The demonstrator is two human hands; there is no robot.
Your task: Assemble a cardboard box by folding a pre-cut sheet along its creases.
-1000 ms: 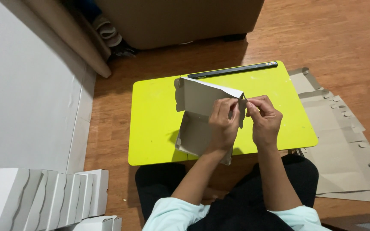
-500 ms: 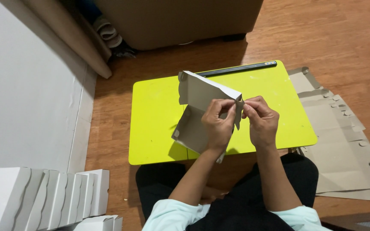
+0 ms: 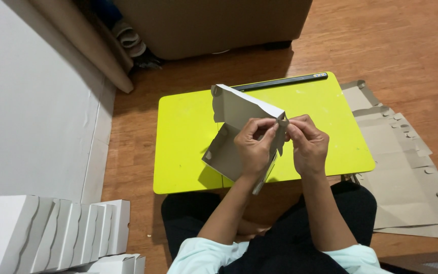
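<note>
A half-folded grey cardboard box blank [image 3: 234, 119] is held up above a small lime-green table [image 3: 188, 137]. My left hand [image 3: 254, 144] grips its right corner from the near side, fingers curled over the edge. My right hand [image 3: 307, 142] pinches the same corner flap from the right, thumb and fingers pressed together on the card. One wall of the box stands upright and a panel hangs down toward my lap.
A dark ruler-like bar [image 3: 285, 81] lies along the table's far edge. Flat cardboard blanks [image 3: 406, 167] are stacked on the wooden floor at right. Several folded white boxes [image 3: 51, 228] stand at lower left. A brown sofa [image 3: 214, 25] is beyond the table.
The box blank has been lifted and tilted a little, its lower panel swinging left. Both hands stay pinched at the same corner.
</note>
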